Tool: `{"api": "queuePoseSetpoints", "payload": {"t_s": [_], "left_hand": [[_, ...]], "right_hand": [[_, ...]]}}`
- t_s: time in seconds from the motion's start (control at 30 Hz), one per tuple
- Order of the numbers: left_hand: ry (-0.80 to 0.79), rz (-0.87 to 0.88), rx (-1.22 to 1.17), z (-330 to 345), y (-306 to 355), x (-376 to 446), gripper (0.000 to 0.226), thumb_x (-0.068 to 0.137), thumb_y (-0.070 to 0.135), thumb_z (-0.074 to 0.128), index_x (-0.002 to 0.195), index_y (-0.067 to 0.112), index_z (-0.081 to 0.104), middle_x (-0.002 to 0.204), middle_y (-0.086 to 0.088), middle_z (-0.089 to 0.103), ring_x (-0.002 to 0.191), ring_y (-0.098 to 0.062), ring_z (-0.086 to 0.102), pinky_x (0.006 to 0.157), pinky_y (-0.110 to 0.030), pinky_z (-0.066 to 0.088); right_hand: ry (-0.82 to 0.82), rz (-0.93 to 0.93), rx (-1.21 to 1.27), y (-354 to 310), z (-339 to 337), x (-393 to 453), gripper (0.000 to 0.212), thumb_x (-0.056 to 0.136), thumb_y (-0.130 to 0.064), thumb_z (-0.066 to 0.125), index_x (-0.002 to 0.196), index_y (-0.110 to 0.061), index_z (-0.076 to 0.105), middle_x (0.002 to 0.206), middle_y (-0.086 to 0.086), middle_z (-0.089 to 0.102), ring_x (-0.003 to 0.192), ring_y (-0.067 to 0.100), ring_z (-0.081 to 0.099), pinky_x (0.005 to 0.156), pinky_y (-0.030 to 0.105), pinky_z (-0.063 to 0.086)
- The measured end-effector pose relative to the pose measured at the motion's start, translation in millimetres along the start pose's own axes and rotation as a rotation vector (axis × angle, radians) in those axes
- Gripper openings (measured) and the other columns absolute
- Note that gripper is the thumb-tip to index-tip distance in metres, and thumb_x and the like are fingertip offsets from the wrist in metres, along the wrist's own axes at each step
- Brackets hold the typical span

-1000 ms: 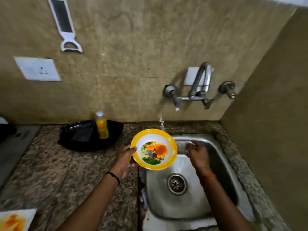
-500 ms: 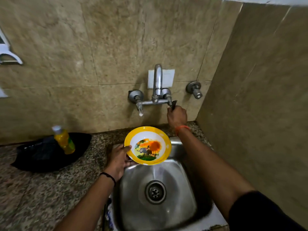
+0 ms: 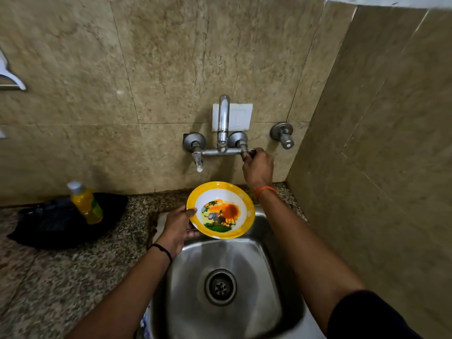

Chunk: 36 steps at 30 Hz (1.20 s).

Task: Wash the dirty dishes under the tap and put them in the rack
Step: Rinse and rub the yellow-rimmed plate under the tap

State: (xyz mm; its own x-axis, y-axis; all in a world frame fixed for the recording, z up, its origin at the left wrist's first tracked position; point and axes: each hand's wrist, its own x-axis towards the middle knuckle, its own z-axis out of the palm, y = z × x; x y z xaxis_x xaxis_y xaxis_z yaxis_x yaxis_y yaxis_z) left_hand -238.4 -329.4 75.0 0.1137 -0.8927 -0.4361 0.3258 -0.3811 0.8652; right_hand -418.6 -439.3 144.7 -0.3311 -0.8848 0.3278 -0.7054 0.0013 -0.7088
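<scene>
Over the back left corner of the steel sink (image 3: pixel 266 270), we hold a yellow-rimmed bowl (image 3: pixel 220 209) in our left hand (image 3: pixel 178 228), thumb hooked on its left rim and fingers curled beneath it. It tilts toward us, showing a cartoon elephant picture and a brown-orange stain inside. Its far rim sits below and just in front of the tap spout (image 3: pixel 223 119), and its near rim overhangs the open basin.

Our right hand (image 3: pixel 258 168) reaches up to the wall, fingers closed around the right tap handle (image 3: pixel 247 152), and the forearm crosses the sink's right side. The left tap handle (image 3: pixel 197 160) hangs free, pointing down. A separate wall valve (image 3: pixel 283 134) sits to the right, near the corner where the side wall closes in.

We see the basin bare down to its drain (image 3: pixel 220 287), so most of the open room lies below the bowl. The sink's left edge meets the speckled granite counter (image 3: pixel 61 277), which runs wide to the left. Well apart from the bowl, by the back wall, a black tray (image 3: pixel 49 226) lies on the counter with a yellow bottle (image 3: pixel 85 204) standing upright on it. We cannot pick out a rack.
</scene>
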Motion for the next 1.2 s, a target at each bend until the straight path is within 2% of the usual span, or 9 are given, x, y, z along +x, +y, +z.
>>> {"api": "queuePoseSetpoints", "payload": {"t_s": [0.33,0.57,0.73,0.83,0.9,0.97,1.1,1.13,1.2], "left_hand": [[0.011,-0.013,-0.007,7,-3,2,0.016,0.094,0.010,0.053,0.106,0.016,0.061,0.083,-0.008,0.068,0.066,-0.022,0.065,0.045,-0.027,0.054],[-0.010,-0.025,-0.008,6,-5,1,0.018,0.095,0.010,0.053,0.111,0.016,0.060,0.086,-0.008,0.069,0.067,-0.020,0.066,0.048,-0.030,0.056],[0.007,-0.014,-0.019,3,-4,1,0.015,0.094,0.008,0.053,0.097,0.021,0.061,0.082,-0.007,0.069,0.062,-0.019,0.066,0.048,-0.030,0.057],[0.006,-0.011,-0.016,-1,-6,2,0.015,0.094,0.008,0.052,0.098,0.020,0.061,0.084,-0.008,0.068,0.066,-0.021,0.065,0.050,-0.031,0.057],[0.003,-0.016,-0.022,-2,-8,3,0.014,0.094,0.008,0.052,0.100,0.018,0.061,0.085,-0.009,0.067,0.067,-0.022,0.064,0.048,-0.031,0.057],[0.000,-0.026,-0.029,-4,-11,4,0.016,0.094,0.009,0.053,0.106,0.015,0.061,0.087,-0.010,0.068,0.068,-0.024,0.065,0.047,-0.030,0.055],[0.005,-0.024,-0.052,-7,-16,5,0.022,0.094,0.009,0.053,0.113,0.014,0.062,0.089,-0.010,0.070,0.070,-0.025,0.068,0.050,-0.032,0.055],[0.010,-0.010,-0.058,-7,-18,6,0.022,0.094,0.009,0.053,0.113,0.014,0.063,0.089,-0.010,0.070,0.069,-0.024,0.068,0.050,-0.032,0.056],[0.024,0.013,-0.059,-3,-20,4,0.020,0.093,0.008,0.054,0.110,0.015,0.063,0.086,-0.008,0.070,0.065,-0.022,0.069,0.049,-0.031,0.056]], "right_hand": [[0.044,0.074,0.070,3,1,1,0.025,0.091,-0.023,0.061,0.105,-0.002,0.067,0.104,0.020,0.068,0.107,0.035,0.056,0.079,0.032,0.045],[0.057,0.120,0.114,6,5,5,0.025,0.088,-0.025,0.065,0.101,-0.003,0.070,0.098,0.019,0.070,0.103,0.034,0.058,0.078,0.032,0.047],[0.041,0.155,0.152,6,3,4,0.025,0.089,-0.023,0.065,0.105,-0.004,0.069,0.102,0.017,0.069,0.104,0.032,0.059,0.080,0.032,0.048],[-0.031,0.156,0.253,7,-2,-13,0.036,0.090,-0.023,0.061,0.123,-0.007,0.060,0.117,0.015,0.067,0.112,0.030,0.061,0.090,0.034,0.050],[-0.121,0.170,0.282,7,-6,-43,0.057,0.094,-0.030,0.055,0.144,-0.009,0.039,0.138,0.016,0.054,0.127,0.030,0.051,0.103,0.035,0.043],[-0.216,0.075,0.183,10,-10,-83,0.060,0.098,-0.033,0.048,0.150,-0.010,0.029,0.148,0.014,0.043,0.136,0.030,0.041,0.111,0.036,0.034],[-0.647,-0.422,-0.211,32,-22,-144,0.054,0.101,-0.049,0.033,0.146,-0.020,0.040,0.154,0.002,0.037,0.144,0.020,0.029,0.119,0.034,0.010],[-0.715,-0.521,-0.346,43,-22,-146,0.065,0.097,-0.061,0.022,0.146,-0.023,0.040,0.155,0.001,0.035,0.145,0.016,0.028,0.120,0.036,0.005],[-0.656,-0.557,-0.577,63,-16,-140,0.100,0.080,-0.078,-0.010,0.148,-0.022,0.037,0.156,0.005,0.034,0.146,0.016,0.026,0.120,0.044,0.001]]}}
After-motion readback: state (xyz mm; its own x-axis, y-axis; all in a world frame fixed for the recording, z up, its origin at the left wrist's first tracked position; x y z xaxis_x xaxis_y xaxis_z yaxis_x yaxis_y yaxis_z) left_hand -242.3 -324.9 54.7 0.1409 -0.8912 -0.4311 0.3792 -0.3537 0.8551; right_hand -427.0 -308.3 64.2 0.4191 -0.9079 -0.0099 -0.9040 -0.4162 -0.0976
